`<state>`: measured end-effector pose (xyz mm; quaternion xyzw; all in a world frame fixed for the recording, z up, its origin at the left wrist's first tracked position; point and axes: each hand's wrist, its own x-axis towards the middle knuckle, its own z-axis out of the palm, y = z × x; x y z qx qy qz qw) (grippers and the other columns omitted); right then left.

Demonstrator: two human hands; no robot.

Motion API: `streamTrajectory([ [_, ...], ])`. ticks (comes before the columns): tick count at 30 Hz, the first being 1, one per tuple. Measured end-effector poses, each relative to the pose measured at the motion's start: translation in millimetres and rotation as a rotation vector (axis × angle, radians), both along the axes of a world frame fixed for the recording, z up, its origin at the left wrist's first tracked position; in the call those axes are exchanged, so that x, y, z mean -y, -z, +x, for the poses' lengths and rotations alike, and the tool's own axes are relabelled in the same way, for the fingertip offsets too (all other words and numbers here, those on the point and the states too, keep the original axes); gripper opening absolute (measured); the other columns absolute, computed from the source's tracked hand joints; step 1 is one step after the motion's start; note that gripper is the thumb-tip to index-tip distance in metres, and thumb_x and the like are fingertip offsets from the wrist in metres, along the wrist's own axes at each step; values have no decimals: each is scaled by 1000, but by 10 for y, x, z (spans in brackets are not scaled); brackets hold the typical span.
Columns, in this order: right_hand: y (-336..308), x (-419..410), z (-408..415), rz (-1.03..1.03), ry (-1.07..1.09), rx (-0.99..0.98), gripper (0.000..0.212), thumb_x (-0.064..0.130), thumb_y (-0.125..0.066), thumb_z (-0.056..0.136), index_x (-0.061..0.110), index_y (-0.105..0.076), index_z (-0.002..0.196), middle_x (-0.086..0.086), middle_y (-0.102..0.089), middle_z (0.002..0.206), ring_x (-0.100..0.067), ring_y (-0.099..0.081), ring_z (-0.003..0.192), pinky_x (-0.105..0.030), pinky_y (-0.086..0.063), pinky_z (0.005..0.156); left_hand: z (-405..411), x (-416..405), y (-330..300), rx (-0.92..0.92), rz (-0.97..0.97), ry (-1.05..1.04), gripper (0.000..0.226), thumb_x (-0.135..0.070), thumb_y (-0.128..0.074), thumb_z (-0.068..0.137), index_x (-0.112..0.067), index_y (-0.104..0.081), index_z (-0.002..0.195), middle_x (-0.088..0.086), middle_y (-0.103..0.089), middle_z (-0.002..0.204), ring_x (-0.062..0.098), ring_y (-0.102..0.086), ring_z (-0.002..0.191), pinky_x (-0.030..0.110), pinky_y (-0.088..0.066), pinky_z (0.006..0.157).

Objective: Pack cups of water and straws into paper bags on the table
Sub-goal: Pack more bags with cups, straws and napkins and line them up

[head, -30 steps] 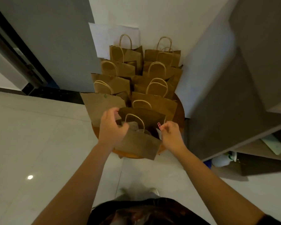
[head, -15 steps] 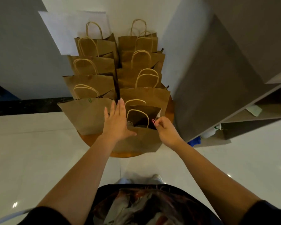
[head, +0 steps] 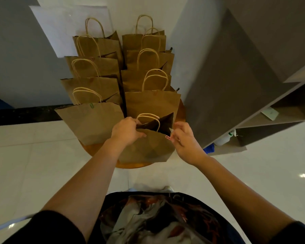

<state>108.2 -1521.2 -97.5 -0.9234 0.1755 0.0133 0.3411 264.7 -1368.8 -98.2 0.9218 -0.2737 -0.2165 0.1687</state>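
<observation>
Several brown paper bags with twisted handles stand in two rows on a small round wooden table (head: 95,149). The nearest bag (head: 148,148) stands open at the table's front edge, its inside dark. My left hand (head: 126,130) grips the left side of that bag's rim, fingers curled over the edge. My right hand (head: 181,138) is at the bag's right corner and pinches a small pink paper clip (head: 168,137) together with a pale slip. No cup or straw shows.
A larger closed bag (head: 90,120) with a green mark stands left of the open one. A grey cabinet (head: 236,76) with open shelves rises on the right, a white bottle (head: 224,140) on its lowest shelf. White sheets (head: 60,29) lean on the wall behind.
My left hand went from flat and spread on the bag's front to gripping its rim. The right hand stayed at the right corner with the clip. The camera moved closer.
</observation>
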Motion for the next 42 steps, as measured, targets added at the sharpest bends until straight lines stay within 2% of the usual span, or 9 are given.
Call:
streamTrajectory([
  [7, 37, -154, -72, -14, -95, -94, 10, 25, -45, 98, 33, -48, 94, 10, -7, 152, -25, -18, 140, -30, -26, 107, -38, -12, -8, -45, -16, -44, 48, -38, -69, 82, -21, -57, 125, 1, -64, 113, 21, -60, 101, 30, -49, 79],
  [10, 52, -181, -91, 0, -75, -183, 12, 17, -45, 98, 21, -49, 109, 0, -21, 144, -23, -41, 121, -25, -42, 99, -35, -15, -9, -71, -19, -19, 50, -37, -70, 82, -21, -56, 127, 1, -64, 115, 20, -61, 102, 31, -50, 82],
  [15, 29, -81, 42, -80, -176, -256, 9, 15, -43, 99, 20, -48, 94, 1, -39, 113, -12, -45, 87, -13, -35, 70, -9, -13, -5, -96, 1, 46, 50, -24, -71, 82, -26, -55, 129, 0, -60, 123, 21, -58, 109, 30, -48, 85],
  [17, 19, 1, 108, -93, -229, -225, 11, 17, -42, 99, 21, -49, 92, 1, -41, 113, -11, -47, 84, -15, -38, 72, 17, -18, 5, -86, 4, 45, 38, -18, -68, 84, -26, -62, 121, -1, -60, 121, 20, -57, 107, 29, -46, 86],
  [21, 31, 153, 180, -143, -227, -69, 7, 18, -48, 97, 23, -52, 99, 3, -40, 122, -13, -44, 103, -23, -44, 95, 41, -17, 40, -96, 13, 36, 21, -16, -65, 87, -24, -69, 105, -3, -62, 104, 17, -57, 96, 27, -46, 82],
  [27, 12, 276, 317, -490, -376, -67, 10, 25, -57, 93, 23, -65, 99, -4, -20, 151, -29, -8, 141, -51, -8, 114, 42, -5, 17, -110, 22, 47, 17, -15, -63, 88, -23, -70, 102, -5, -58, 95, 16, -55, 89, 31, -49, 85],
  [30, -18, 282, 375, -545, -465, -141, 23, 23, -54, 94, 20, -58, 116, -3, -41, 130, -24, -31, 127, -46, -15, 114, 32, -7, -23, -103, 6, 12, 9, -19, -64, 88, -26, -65, 93, -5, -59, 87, 16, -57, 86, 28, -46, 75],
  [34, -49, 205, 416, -474, -452, -148, 31, 17, -53, 95, 14, -51, 125, -5, -44, 127, -20, -41, 113, -31, -39, 103, 31, -29, -61, -90, 40, -18, 8, -26, -65, 88, -23, -63, 96, -4, -59, 84, 13, -55, 80, 27, -42, 70],
  [42, -114, 159, 448, -386, -416, -211, 27, 15, -51, 96, 14, -50, 123, -4, -44, 125, -19, -41, 114, -32, -38, 105, 40, -76, -67, -159, -10, -11, 11, -25, -62, 90, -22, -64, 100, -4, -59, 87, 15, -57, 85, 29, -46, 76],
])
